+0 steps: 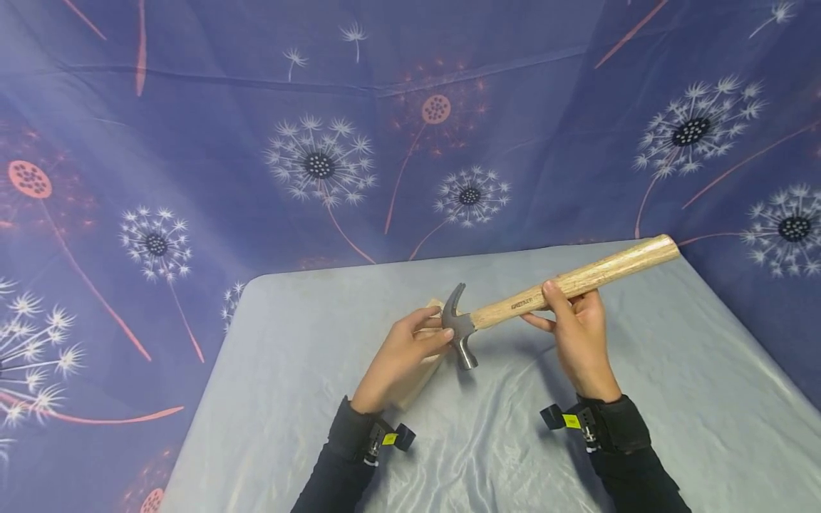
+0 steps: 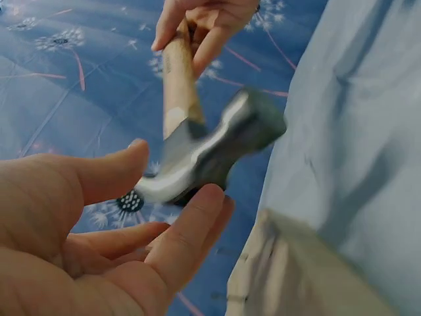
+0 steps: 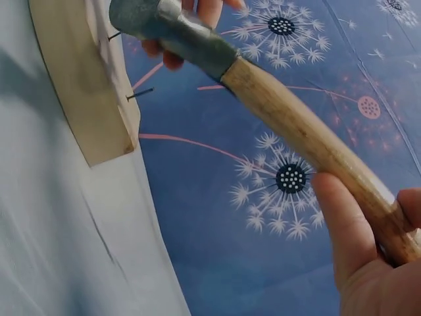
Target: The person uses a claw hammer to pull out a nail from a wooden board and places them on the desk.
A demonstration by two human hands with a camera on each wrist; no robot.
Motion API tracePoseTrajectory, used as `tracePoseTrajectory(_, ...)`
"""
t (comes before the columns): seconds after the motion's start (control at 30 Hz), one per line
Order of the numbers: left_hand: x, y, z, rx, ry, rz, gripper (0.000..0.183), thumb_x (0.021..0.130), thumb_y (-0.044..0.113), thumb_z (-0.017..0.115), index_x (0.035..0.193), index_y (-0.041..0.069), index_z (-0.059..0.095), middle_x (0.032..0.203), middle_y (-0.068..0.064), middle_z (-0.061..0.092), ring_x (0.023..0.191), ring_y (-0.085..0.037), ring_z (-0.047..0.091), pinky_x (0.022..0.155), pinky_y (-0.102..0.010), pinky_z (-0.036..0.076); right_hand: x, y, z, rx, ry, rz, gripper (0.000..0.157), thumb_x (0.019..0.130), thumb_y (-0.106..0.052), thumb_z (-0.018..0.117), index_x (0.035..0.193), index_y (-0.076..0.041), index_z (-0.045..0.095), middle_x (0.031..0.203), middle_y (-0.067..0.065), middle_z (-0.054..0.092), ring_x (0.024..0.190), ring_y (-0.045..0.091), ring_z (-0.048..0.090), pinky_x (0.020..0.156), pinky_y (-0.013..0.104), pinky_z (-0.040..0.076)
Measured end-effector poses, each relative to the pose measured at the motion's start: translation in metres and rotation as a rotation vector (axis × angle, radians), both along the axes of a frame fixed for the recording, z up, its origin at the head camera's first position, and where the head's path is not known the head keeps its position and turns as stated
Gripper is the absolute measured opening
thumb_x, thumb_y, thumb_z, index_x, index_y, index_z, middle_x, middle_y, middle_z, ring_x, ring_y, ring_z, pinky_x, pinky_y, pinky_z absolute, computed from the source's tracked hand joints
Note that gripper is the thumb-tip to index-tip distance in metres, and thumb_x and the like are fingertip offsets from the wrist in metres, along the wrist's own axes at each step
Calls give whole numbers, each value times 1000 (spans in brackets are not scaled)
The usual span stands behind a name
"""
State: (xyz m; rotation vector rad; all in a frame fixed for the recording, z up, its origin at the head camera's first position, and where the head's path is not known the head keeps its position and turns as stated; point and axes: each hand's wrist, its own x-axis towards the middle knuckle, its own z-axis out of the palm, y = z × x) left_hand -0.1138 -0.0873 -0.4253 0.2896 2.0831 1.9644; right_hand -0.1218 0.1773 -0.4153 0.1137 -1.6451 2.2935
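Note:
A claw hammer (image 1: 513, 303) with a wooden handle and a metal head is held up above the table, its handle slanting up to the right. My right hand (image 1: 580, 335) grips the middle of the handle between thumb and fingers. Around the hammer head (image 2: 191, 158), the thumb and fingers of my left hand (image 1: 404, 349) are spread, the fingertips right at the metal. Below and behind the left hand lies a pale wooden block (image 3: 75, 79), partly hidden in the head view. Thin nails (image 3: 140, 94) stick out of one face of the block.
A light, shiny cloth (image 1: 308, 342) covers the table and is wrinkled near the front. Behind the table hangs a blue backdrop (image 1: 224, 107) with dandelion prints. Each wrist carries a black band with a small camera (image 1: 564, 419).

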Motion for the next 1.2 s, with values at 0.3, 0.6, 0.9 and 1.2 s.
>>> tracePoseTrajectory(0.3,5,-38,-1,-109,136,68,60,89,20,71,143,13,45,130,-13,57,110,-33,60,87,-41,49,3,1,-2,64,4,-35,38,97,-14,59,125,2,40,110,23,50,91,29,64,74,46,51)
tracePoseTrajectory(0.6,11,-64,-19,-411,116,79,92,74,44,81,150,19,36,146,-9,35,130,-41,39,99,-49,38,0,-5,8,128,31,-22,41,95,-14,61,126,2,38,108,22,51,90,26,65,72,45,52)
tracePoseTrajectory(0.9,18,-76,-41,-537,107,-56,110,67,47,85,155,18,25,150,-9,30,136,-29,33,107,-48,27,-6,-11,18,219,61,10,38,94,-12,63,124,-2,42,108,22,54,91,28,65,70,46,52)
tracePoseTrajectory(1.2,23,-86,-56,-543,178,-146,111,61,38,90,152,12,32,144,-7,39,130,-25,37,103,-47,31,7,-34,43,385,78,74,36,95,-13,63,127,-3,50,109,21,60,94,33,65,71,46,53)
